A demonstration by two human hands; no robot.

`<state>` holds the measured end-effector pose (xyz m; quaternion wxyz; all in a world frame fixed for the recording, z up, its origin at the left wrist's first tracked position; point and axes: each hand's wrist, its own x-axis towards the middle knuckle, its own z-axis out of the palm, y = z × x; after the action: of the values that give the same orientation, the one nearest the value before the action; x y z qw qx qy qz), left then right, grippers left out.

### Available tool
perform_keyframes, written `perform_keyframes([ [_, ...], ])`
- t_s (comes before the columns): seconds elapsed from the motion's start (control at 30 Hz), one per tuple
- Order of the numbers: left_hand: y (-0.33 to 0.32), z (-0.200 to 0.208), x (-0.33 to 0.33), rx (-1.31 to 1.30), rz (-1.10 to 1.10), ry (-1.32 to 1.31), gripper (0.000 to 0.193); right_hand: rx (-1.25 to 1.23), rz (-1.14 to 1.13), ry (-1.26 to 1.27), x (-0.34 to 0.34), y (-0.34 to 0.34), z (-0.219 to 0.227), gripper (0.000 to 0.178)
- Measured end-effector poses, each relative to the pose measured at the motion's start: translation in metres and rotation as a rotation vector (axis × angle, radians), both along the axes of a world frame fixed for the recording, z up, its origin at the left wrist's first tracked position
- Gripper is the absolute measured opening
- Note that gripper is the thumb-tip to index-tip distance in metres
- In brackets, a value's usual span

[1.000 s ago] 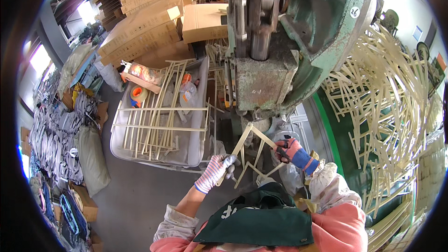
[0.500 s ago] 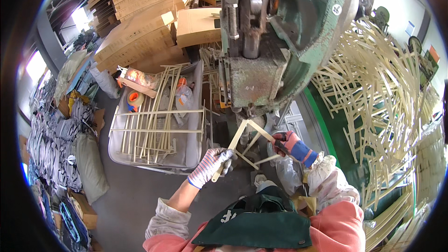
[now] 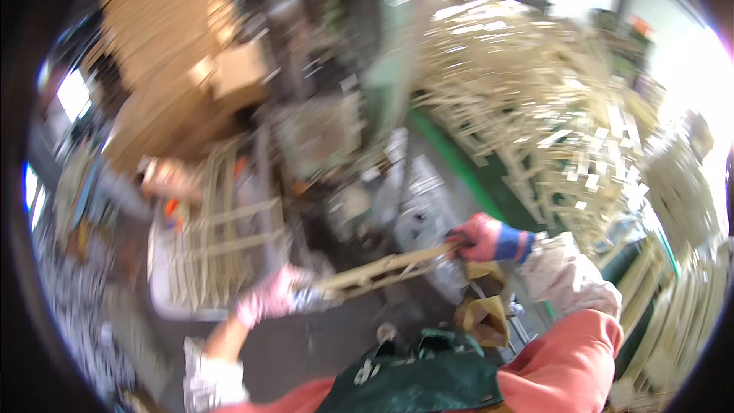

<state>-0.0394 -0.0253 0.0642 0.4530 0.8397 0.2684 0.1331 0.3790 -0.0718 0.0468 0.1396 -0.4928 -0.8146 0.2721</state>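
Note:
Motion blurs the whole view. My left hand (image 3: 267, 295), in a striped glove, closes on the left end of a set of long, flat cream strips (image 3: 386, 268). Their other end is in my right hand (image 3: 488, 237), gloved in red and blue, with its fingers wrapped round them. The strips lie almost parallel, with a narrow gap between them, and slope up slightly toward the right. They hang in front of my dark green apron (image 3: 428, 375), below the green press machine (image 3: 317, 134). How the strips are joined is too blurred to tell.
Left of the machine, a pale bin (image 3: 160, 275) holds more strips and an orange roll. Stacked cardboard boxes (image 3: 164, 30) rise behind it. A large heap of cream strips (image 3: 527, 84) fills the right side. An open brown bag (image 3: 483, 321) is below my right hand.
My view has swung right, so the machine appears further left. The strips have gone from an angled V to nearly parallel, and my hands are farther apart, away from the machine.

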Motion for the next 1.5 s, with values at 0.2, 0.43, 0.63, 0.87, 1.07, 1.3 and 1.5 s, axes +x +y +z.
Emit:
perform_keyframes([
  [0.2, -0.108, -0.005, 0.172, 0.075, 0.489, -0.293, 0.018, 0.012, -0.686, 0.369, -0.015, -0.056, 0.009, 0.023],
  [0.43, -0.111, -0.061, 0.294, 0.843, 0.089, -0.321, 0.096, -0.028, -0.769, 0.99, 0.113, -0.211, 0.048, 0.042],
  [0.63, -0.151, -0.055, 0.423, 0.803, -0.187, -0.605, 0.039, 0.266, -0.604, 1.2, 0.147, -0.359, 0.105, 0.036],
  [0.87, -0.268, 0.002, 0.532, 0.957, -0.84, -0.213, 0.021, 1.103, -0.869, -0.233, 0.155, -0.489, 0.135, 0.055],
  [1.07, -0.358, 0.014, 0.574, 1.302, -1.224, -0.366, 0.008, 0.222, -1.113, -0.501, 0.148, -0.544, 0.022, 0.052],
  [1.3, -0.424, 0.063, 0.608, 1.505, -1.093, -0.93, 0.015, 0.786, -1.635, -0.43, 0.17, -0.548, -0.056, 0.049],
  [1.5, -0.403, 0.015, 0.556, 1.168, -1.376, -0.989, 0.02, 0.684, -1.837, 0.064, 0.305, -0.488, -0.086, 0.039],
])
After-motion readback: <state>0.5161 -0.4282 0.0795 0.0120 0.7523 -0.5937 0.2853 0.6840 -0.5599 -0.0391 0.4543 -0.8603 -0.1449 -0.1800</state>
